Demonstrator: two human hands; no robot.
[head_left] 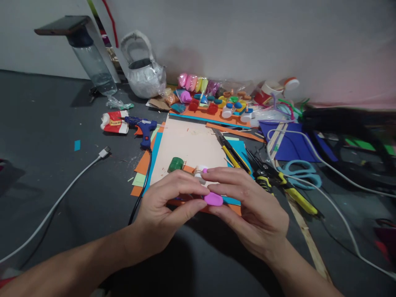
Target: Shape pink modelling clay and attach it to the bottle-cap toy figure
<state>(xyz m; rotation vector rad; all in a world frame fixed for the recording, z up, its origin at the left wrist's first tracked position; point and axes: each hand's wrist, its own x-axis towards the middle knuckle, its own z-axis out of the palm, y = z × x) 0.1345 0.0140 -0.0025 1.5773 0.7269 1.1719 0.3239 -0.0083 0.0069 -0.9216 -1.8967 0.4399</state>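
Observation:
A flat oval piece of pink-purple modelling clay [214,199] is pinched between the fingertips of both hands, above the near edge of the paper stack. My left hand [173,198] has its thumb and fingertips on the clay's left side. From the right, my right hand [250,202] grips it between thumb and fingers. A second bit of pink clay shows by the right index fingertip. Just beyond the hands are a dark green round piece [176,164] and a white round piece [200,170], the latter partly hidden by the fingers. A cream sheet [192,140] lies under them.
A blue glue gun [142,130] lies left of the paper, its black cord running toward me. At right are a yellow utility knife [233,152], pliers [297,196], blue scissors [301,175] and white cables. Small clay models [227,110], a kettle [145,76] and a bottle [95,68] stand behind.

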